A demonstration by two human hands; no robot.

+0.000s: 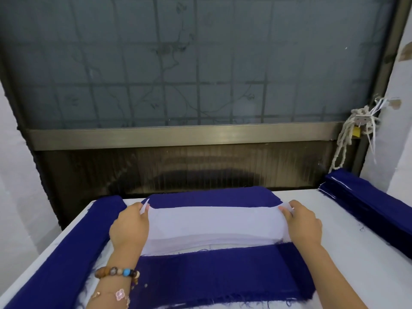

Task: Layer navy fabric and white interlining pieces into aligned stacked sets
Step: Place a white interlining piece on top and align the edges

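A white interlining piece (214,226) is stretched across the middle of the table, over a stack of more white pieces (200,247). My left hand (130,226) pinches its left end and my right hand (304,226) pinches its right end. Beyond it lies a navy fabric piece (211,198), its far part still showing. Nearer to me a frayed navy piece (223,275) lies flat between my forearms.
A long navy stack (64,253) runs along the table's left edge. Another navy stack (365,201) with a white slip in it sits at the right. The white table (356,259) ends at a dark window frame (178,136). Cords (347,134) hang at the right.
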